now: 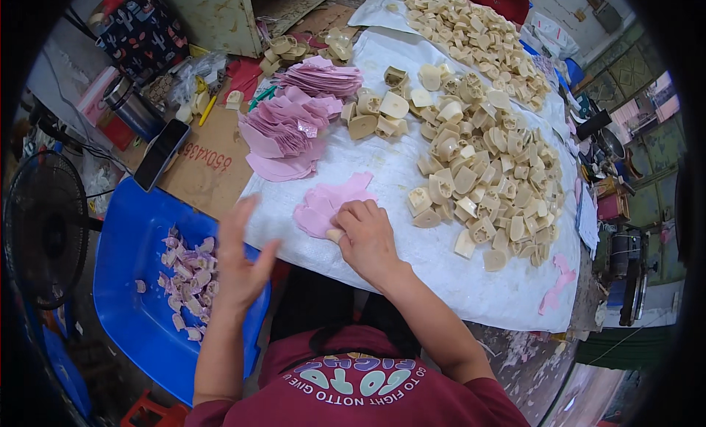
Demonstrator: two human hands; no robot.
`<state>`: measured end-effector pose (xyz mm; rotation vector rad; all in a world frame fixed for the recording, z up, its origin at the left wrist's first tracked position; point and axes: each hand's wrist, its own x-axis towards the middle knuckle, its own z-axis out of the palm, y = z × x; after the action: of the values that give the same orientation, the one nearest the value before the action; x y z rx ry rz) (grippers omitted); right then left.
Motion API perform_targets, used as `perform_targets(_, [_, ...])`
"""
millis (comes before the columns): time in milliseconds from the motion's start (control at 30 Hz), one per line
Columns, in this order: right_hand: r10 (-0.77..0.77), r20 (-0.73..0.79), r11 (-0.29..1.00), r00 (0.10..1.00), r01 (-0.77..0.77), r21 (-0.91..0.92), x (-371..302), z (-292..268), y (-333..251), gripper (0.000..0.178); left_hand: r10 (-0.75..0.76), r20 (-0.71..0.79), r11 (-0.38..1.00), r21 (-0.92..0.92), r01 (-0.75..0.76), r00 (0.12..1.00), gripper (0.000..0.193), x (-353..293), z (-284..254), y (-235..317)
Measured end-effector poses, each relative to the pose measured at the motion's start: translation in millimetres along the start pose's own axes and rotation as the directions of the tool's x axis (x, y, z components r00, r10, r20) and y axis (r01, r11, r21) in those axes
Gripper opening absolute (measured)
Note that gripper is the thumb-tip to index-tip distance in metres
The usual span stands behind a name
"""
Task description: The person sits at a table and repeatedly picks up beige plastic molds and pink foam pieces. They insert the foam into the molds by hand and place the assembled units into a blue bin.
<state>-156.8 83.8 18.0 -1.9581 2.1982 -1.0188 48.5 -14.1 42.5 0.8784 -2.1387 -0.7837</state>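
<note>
- Right now my right hand is curled shut over a small beige piece, pressing it against the pink cut-out sheets on the white cloth.
- Meanwhile my left hand hovers open, fingers spread, holding nothing, above the edge of the blue tray.
- Purple-pink scraps lie in that tray.
- Beige moulded pieces are heaped just right of my right hand.
- Pink stacks sit farther up the cloth.
</note>
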Motion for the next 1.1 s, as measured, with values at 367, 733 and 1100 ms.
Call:
perform_targets(367, [0.113, -0.183, 0.957, 0.977, -0.058, 0.286, -32.9, -39.1, 17.1, 0.022, 0.235, 0.434, 0.960, 0.038, -0.278, 0.870, 0.062, 29.0, 59.7, -33.9])
perform_targets(733, [0.057, -0.332, 0.977, 0.942, 0.016, 0.214, -67.3, -62.0, 2.0, 0.027, 0.131, 0.400, 0.755, -0.633, 0.170, 0.907, 0.032, 0.6, 84.8, 55.2])
perform_targets(1100, [0.217, -0.309, 0.942, 0.926, -0.281, -0.181, -64.1, -58.3, 56.5, 0.050, -0.178, 0.563, -0.081, -0.825, 0.559, 0.807, 0.042, 53.3, 154.5, 81.5])
